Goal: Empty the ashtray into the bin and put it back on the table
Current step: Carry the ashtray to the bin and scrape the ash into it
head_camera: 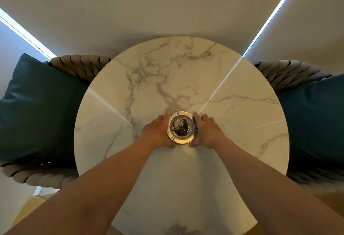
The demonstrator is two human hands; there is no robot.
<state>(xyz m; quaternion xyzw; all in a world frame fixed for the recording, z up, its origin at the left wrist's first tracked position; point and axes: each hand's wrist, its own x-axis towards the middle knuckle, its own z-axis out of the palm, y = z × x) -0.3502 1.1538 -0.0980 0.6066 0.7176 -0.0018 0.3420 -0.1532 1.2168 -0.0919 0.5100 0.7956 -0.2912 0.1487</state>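
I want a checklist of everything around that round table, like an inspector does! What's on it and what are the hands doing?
Surface: round white marble table, grey veins, bright light streaks across it.
Job's things: glass ashtray on the table, dark ash inside; bin not seen.
Clutter: nothing seen.
Grippers: left hand and right hand cup the ashtray's sides; whether it is lifted cannot be told.
Cables: nothing seen.
Surroundings: woven rope chairs with teal cushions, left and right; pale blinds behind.
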